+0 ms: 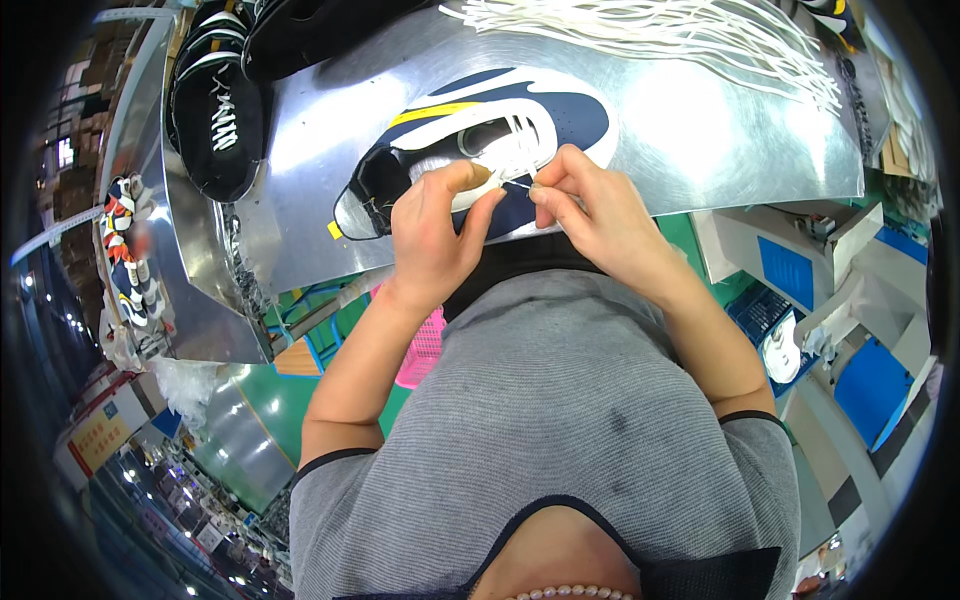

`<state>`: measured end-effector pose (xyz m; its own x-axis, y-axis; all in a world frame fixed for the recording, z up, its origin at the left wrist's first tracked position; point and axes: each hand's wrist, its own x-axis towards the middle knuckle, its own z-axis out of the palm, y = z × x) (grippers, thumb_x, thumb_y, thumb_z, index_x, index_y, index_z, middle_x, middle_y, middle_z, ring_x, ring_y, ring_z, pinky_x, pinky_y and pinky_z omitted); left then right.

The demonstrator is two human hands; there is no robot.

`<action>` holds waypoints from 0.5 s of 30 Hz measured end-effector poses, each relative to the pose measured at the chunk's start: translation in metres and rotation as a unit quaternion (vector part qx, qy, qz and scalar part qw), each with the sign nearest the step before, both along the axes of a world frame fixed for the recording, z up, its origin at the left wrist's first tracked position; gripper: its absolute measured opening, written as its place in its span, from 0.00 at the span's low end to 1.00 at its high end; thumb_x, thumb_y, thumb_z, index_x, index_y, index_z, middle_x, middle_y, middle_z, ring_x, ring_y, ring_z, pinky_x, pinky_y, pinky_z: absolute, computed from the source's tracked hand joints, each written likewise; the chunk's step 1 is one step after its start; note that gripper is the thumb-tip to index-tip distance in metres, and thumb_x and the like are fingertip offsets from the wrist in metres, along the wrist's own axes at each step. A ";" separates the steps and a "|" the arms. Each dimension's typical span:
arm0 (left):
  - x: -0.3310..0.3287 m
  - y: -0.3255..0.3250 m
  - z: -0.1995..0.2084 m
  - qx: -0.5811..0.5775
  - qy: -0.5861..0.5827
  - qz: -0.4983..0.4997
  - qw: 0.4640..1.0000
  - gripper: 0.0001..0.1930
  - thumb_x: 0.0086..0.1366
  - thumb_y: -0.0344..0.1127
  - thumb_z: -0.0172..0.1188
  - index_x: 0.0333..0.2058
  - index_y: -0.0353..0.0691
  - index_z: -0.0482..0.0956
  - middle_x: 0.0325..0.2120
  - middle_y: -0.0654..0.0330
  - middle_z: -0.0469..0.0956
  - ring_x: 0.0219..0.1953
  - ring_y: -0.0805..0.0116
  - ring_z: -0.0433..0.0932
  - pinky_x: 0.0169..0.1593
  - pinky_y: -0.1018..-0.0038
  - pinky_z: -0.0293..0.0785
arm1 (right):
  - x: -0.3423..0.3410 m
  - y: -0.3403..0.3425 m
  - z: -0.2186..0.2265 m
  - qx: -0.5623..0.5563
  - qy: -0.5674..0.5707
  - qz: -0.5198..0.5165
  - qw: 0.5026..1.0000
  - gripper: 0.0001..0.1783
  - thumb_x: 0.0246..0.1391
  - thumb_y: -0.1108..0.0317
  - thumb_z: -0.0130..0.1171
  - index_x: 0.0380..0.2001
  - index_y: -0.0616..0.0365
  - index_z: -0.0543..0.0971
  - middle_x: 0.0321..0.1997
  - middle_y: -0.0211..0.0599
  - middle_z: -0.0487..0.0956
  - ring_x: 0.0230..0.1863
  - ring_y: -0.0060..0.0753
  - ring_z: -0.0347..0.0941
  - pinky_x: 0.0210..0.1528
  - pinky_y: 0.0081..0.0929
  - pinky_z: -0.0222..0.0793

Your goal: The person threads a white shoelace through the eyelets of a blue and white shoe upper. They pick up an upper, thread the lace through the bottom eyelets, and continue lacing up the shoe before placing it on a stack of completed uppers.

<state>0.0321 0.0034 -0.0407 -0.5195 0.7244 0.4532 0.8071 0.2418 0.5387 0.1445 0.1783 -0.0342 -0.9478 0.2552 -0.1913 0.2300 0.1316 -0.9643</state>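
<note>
A navy, white and yellow shoe upper (580,115) lies on its side on the shiny metal table, with its toe to the right and its black-lined heel opening to the left. White lacing crosses its throat. Over the near side of that throat, my left hand (437,228) is closed, thumb and forefinger pinching a white shoelace (517,184). Just to the right, my right hand (603,208) pinches the same lace, which runs taut across the short gap between the fingertips. The exact grip points are partly covered by the fingers.
Loose white laces (660,32) are spread along the table's (320,130) far side. Black shoe uppers (222,120) lie at the far left. More colourful shoes (125,260) stand beyond the left edge. A pink basket (425,350) sits below the table; a dark blue crate (760,312) stands at right.
</note>
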 end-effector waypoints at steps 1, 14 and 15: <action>-0.001 -0.002 -0.001 0.000 -0.001 0.001 1.000 0.17 0.54 0.24 0.71 0.39 0.36 0.73 0.32 0.55 0.81 0.32 0.55 0.82 0.35 0.66 0.76 | -0.002 0.005 0.004 0.016 -0.017 0.034 0.999 0.08 0.61 0.68 0.55 0.36 0.62 0.72 0.25 0.43 0.82 0.29 0.45 0.81 0.34 0.38 0.73; -0.001 -0.017 -0.001 0.009 0.059 -0.080 0.995 0.19 0.55 0.24 0.72 0.40 0.38 0.70 0.29 0.56 0.80 0.25 0.57 0.76 0.28 0.66 0.71 | 0.010 0.020 0.042 0.209 -0.008 0.053 0.976 0.12 0.58 0.62 0.60 0.41 0.56 0.76 0.27 0.41 0.82 0.31 0.47 0.81 0.33 0.40 0.73; 0.000 -0.016 -0.002 0.014 0.069 -0.091 0.993 0.19 0.55 0.24 0.72 0.39 0.39 0.70 0.29 0.56 0.80 0.25 0.56 0.76 0.29 0.66 0.71 | 0.003 0.018 0.048 0.211 0.038 0.003 0.977 0.11 0.56 0.64 0.61 0.40 0.56 0.77 0.28 0.42 0.82 0.31 0.46 0.81 0.34 0.40 0.73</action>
<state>0.0316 -0.0128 -0.0432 -0.3123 0.7869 0.5322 0.9031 0.0721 0.4234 0.1471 0.1960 0.0142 -0.9568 0.2907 0.0005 0.1581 0.5218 -0.8383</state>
